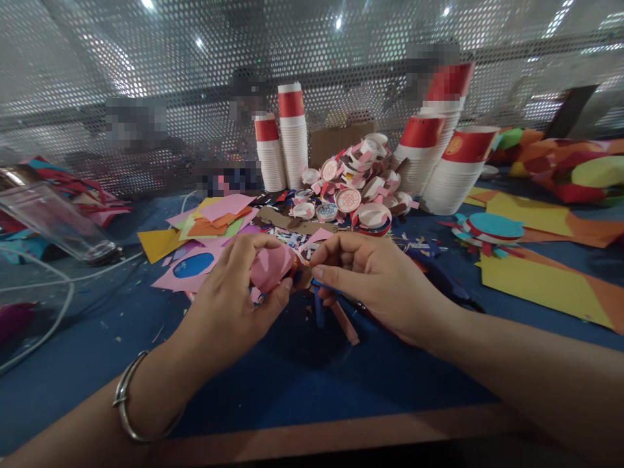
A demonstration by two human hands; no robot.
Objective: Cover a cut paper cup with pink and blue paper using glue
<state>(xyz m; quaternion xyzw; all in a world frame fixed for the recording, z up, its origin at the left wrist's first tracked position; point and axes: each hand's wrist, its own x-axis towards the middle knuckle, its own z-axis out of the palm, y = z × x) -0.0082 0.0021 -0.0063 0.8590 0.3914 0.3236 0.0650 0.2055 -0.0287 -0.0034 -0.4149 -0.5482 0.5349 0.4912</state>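
While the left hand (238, 292) holds a pink craft (271, 268) above the desk (234, 409), the right hand (380, 270), thumb and fingertips pinched together, grips a blue strip (319, 309) beside it; white cups (295, 153) stand stacked beyond.

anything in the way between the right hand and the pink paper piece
Nothing visible blocks it, though a small brown bit shows between the right hand and the pink paper piece in the left hand.
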